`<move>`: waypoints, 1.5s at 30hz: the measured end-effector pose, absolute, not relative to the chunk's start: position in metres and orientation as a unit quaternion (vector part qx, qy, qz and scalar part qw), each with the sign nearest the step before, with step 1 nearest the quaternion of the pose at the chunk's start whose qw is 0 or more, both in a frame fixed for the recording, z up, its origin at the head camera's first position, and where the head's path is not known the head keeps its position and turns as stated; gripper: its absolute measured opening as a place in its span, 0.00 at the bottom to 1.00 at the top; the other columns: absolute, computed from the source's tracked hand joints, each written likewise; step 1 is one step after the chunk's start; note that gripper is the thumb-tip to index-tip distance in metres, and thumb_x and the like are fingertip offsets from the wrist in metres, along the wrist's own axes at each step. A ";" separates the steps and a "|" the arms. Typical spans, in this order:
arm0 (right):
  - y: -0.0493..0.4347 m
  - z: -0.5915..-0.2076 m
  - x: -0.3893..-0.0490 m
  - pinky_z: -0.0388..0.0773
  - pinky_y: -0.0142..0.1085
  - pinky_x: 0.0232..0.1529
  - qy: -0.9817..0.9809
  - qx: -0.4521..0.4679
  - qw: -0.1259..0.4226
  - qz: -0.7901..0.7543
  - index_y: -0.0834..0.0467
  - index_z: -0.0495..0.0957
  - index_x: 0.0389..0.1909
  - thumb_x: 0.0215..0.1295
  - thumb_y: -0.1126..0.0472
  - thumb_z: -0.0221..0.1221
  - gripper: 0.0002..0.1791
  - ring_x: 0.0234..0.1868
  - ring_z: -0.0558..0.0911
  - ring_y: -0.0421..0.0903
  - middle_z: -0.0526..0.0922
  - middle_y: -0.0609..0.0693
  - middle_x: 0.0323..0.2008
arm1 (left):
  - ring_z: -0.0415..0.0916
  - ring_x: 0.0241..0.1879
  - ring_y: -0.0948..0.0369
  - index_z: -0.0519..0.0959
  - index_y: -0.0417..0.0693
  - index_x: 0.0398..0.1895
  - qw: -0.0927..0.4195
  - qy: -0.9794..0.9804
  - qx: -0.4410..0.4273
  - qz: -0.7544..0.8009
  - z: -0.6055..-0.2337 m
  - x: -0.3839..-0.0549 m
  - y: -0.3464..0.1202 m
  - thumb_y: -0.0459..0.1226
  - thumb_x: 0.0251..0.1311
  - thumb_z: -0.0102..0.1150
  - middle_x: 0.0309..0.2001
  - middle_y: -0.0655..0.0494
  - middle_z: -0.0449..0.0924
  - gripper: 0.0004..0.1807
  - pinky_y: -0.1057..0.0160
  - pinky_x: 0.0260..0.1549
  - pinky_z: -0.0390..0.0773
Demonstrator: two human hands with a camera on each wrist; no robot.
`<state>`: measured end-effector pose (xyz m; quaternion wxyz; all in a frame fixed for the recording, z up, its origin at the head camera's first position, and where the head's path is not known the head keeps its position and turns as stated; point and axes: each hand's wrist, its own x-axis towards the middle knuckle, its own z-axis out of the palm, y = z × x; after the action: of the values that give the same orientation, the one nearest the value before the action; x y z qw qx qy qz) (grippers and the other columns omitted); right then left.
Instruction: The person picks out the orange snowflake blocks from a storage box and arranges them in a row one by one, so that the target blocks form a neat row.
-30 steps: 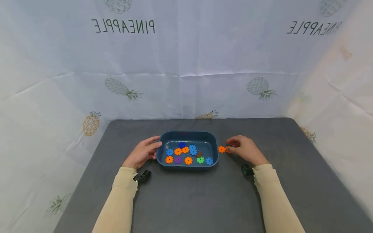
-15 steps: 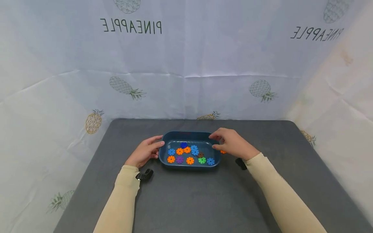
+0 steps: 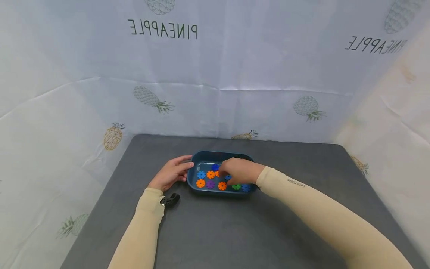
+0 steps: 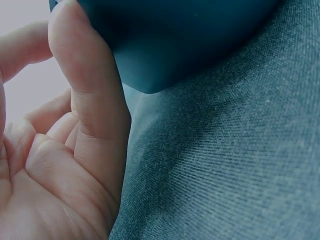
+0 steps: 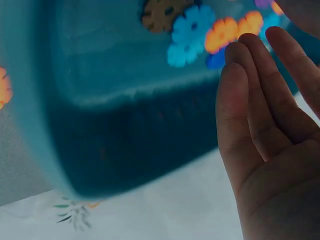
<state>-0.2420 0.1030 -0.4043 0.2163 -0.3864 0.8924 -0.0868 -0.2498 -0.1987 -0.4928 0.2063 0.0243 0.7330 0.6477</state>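
A dark blue rectangular tray (image 3: 218,192) holds several flower-shaped plastic discs, among them orange (image 3: 200,183), purple (image 3: 210,184), green (image 3: 236,186) and brown (image 5: 159,15) ones. My left hand (image 3: 171,173) holds the tray's left end, its thumb (image 4: 85,75) at the rim. My right hand (image 3: 240,171) reaches over the tray from the right, hiding some discs from the head view. In the right wrist view its fingers (image 5: 232,110) extend loosely over the light blue (image 5: 192,25) and orange discs, with nothing seen between them.
The tray stands on a grey cloth-covered table (image 3: 215,231). An orange disc (image 5: 4,89) lies outside the tray, at the edge of the right wrist view. A white curtain printed with pineapples (image 3: 218,116) hangs behind the table.
My right hand has moved left, from the orange discs beside the tray to over the discs inside it. My left hand keeps its hold on the tray. The head view has shifted slightly.
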 end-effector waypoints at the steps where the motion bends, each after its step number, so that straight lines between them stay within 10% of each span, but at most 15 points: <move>1: 0.100 -0.409 -0.242 0.85 0.43 0.60 0.892 -0.389 0.217 -0.073 0.53 0.88 0.57 0.70 0.60 0.73 0.16 0.55 0.87 0.47 0.88 0.49 0.54 | 0.76 0.31 0.59 0.68 0.54 0.82 0.207 0.733 0.025 0.647 -0.493 -0.249 -0.198 0.53 0.74 0.68 0.35 0.54 0.79 0.39 0.66 0.33 0.84; 31: 0.064 -0.426 -0.246 0.85 0.38 0.49 0.892 -0.385 0.238 -0.007 0.51 0.88 0.44 0.72 0.64 0.70 0.05 0.36 0.78 0.43 0.83 0.43 0.36 | 0.78 0.31 0.60 0.70 0.54 0.81 0.208 0.728 0.026 0.653 -0.490 -0.250 -0.200 0.52 0.74 0.68 0.36 0.52 0.81 0.37 0.67 0.33 0.85; 45: 0.079 -0.402 -0.246 0.85 0.37 0.48 0.902 -0.377 0.210 -0.022 0.53 0.90 0.50 0.66 0.60 0.73 0.12 0.41 0.79 0.42 0.83 0.46 0.45 | 0.77 0.31 0.59 0.69 0.53 0.82 0.207 0.731 0.026 0.649 -0.490 -0.248 -0.199 0.52 0.74 0.67 0.36 0.53 0.79 0.37 0.66 0.33 0.85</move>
<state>-0.2455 0.0788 -0.4021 0.2098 -0.3766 0.9020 -0.0222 -0.2482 -0.1987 -0.4900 0.2069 0.0261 0.7315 0.6492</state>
